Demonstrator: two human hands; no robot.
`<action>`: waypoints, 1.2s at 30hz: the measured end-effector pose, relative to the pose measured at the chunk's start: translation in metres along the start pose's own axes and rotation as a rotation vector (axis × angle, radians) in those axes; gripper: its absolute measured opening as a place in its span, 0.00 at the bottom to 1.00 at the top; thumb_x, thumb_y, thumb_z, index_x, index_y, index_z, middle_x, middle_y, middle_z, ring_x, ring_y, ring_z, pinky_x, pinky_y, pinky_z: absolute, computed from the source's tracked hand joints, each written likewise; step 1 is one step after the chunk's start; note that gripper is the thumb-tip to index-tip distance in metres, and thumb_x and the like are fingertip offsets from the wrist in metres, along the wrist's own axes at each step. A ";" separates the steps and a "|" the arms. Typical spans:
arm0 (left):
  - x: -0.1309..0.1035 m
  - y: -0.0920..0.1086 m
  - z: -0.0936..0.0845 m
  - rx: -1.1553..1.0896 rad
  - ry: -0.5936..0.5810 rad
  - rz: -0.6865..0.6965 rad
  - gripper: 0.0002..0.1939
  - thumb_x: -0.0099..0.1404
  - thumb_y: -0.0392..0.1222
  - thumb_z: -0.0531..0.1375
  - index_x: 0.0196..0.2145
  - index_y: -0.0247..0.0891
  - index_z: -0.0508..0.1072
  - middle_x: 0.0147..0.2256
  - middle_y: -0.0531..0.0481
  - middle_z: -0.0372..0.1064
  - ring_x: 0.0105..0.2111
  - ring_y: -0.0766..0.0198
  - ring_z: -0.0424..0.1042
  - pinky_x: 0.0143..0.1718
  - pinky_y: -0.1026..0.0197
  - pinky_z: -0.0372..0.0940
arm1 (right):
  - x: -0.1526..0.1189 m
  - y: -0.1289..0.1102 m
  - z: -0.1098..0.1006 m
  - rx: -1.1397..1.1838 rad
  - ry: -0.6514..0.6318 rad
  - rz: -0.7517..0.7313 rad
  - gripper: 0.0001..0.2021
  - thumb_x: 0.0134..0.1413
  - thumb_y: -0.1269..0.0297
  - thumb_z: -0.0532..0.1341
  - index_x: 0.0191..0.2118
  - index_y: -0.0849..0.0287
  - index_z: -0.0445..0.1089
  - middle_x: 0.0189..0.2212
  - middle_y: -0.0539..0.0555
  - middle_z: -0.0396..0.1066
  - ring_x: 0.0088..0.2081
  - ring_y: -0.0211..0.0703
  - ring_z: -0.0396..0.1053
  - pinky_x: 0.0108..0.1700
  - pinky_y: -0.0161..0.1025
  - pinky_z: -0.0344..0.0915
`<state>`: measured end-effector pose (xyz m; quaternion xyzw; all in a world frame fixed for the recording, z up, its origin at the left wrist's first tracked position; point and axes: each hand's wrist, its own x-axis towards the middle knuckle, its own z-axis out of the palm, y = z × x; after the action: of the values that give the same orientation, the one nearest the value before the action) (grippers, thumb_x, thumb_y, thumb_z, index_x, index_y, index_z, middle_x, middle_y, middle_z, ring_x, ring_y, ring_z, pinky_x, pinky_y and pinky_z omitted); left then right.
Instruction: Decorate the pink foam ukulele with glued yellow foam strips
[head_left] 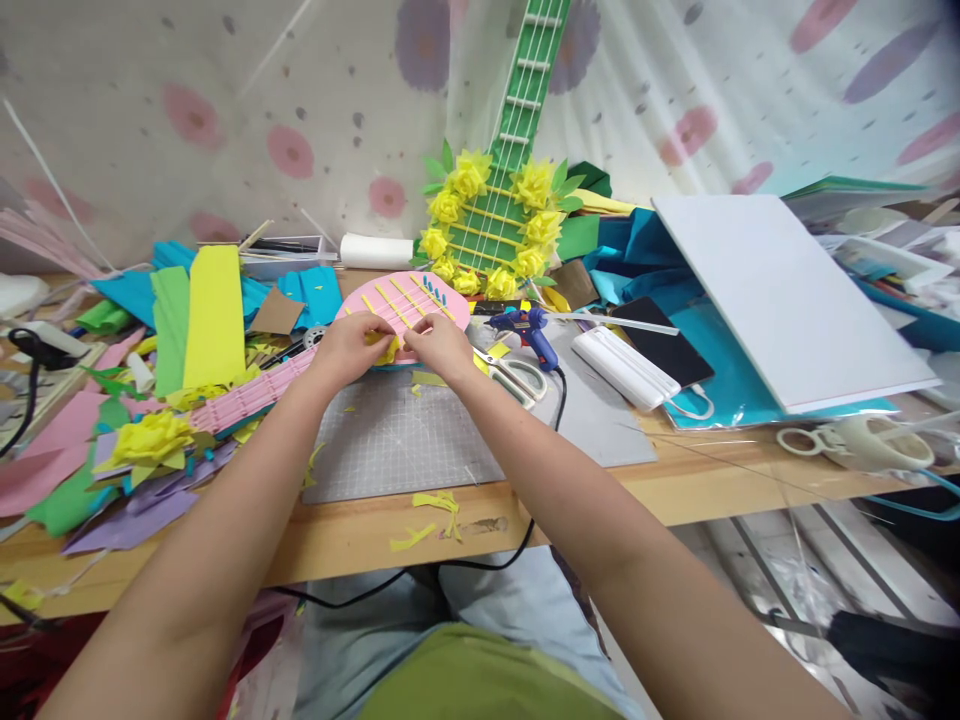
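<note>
A pink guitar-shaped craft piece [352, 298] lies at the back of the grey cutting mat [405, 440], its ribbed neck reaching left. Yellow strips and small blue pegs are on its round body. My left hand [352, 345] is at the body's front edge, fingers closed on a small yellow paper piece [388, 351]. Beside it, my right hand [441, 345] has thumb and fingertips pinched together at the same edge; what is between them is too small to make out. A yellow paper flower [150, 438] sits near the neck's left end.
Scissors [517, 380] and a blue glue gun [532, 332] with a black cable are right of my hands. A green guitar craft [487, 225] with yellow flowers stands behind. Coloured paper [215, 320] piles up left; a white board [787, 300] lies right.
</note>
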<state>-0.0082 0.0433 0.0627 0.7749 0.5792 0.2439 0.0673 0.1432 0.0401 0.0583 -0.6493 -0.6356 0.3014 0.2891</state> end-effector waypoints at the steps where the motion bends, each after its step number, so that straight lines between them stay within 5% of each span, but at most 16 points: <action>1: 0.000 0.000 0.000 -0.003 -0.001 0.001 0.12 0.57 0.43 0.55 0.33 0.40 0.77 0.38 0.48 0.74 0.38 0.59 0.71 0.40 0.60 0.64 | -0.001 0.001 -0.001 -0.012 0.010 -0.019 0.08 0.44 0.59 0.57 0.32 0.54 0.66 0.35 0.48 0.74 0.38 0.41 0.70 0.40 0.39 0.64; 12: 0.002 0.000 -0.001 -0.039 0.007 0.022 0.12 0.56 0.43 0.54 0.32 0.40 0.76 0.37 0.48 0.74 0.39 0.58 0.71 0.41 0.59 0.65 | -0.003 -0.002 0.013 -0.156 0.007 -0.167 0.13 0.47 0.68 0.56 0.41 0.53 0.62 0.39 0.50 0.73 0.41 0.43 0.70 0.41 0.40 0.63; 25: 0.005 -0.006 -0.012 -0.142 0.323 -0.118 0.12 0.58 0.40 0.52 0.37 0.41 0.72 0.41 0.49 0.70 0.38 0.63 0.70 0.41 0.62 0.66 | 0.005 0.001 0.006 0.162 0.021 -0.151 0.12 0.43 0.70 0.59 0.38 0.55 0.62 0.33 0.45 0.75 0.41 0.37 0.71 0.41 0.35 0.63; 31: 0.001 0.003 -0.013 -0.066 0.337 -0.148 0.12 0.59 0.38 0.51 0.38 0.40 0.72 0.39 0.47 0.70 0.40 0.58 0.69 0.44 0.56 0.63 | 0.010 0.027 -0.017 0.238 0.101 -0.118 0.10 0.43 0.68 0.60 0.36 0.57 0.63 0.32 0.46 0.73 0.37 0.36 0.71 0.41 0.36 0.63; 36: -0.005 0.033 -0.003 0.097 0.242 0.085 0.12 0.61 0.40 0.51 0.35 0.38 0.73 0.41 0.44 0.70 0.46 0.54 0.66 0.49 0.52 0.58 | 0.006 0.063 -0.037 0.181 0.195 -0.152 0.06 0.44 0.68 0.58 0.33 0.59 0.65 0.31 0.48 0.72 0.34 0.36 0.69 0.39 0.35 0.62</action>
<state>0.0179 0.0277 0.0771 0.7660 0.5609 0.3099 -0.0508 0.2126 0.0445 0.0342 -0.5969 -0.6220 0.2701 0.4288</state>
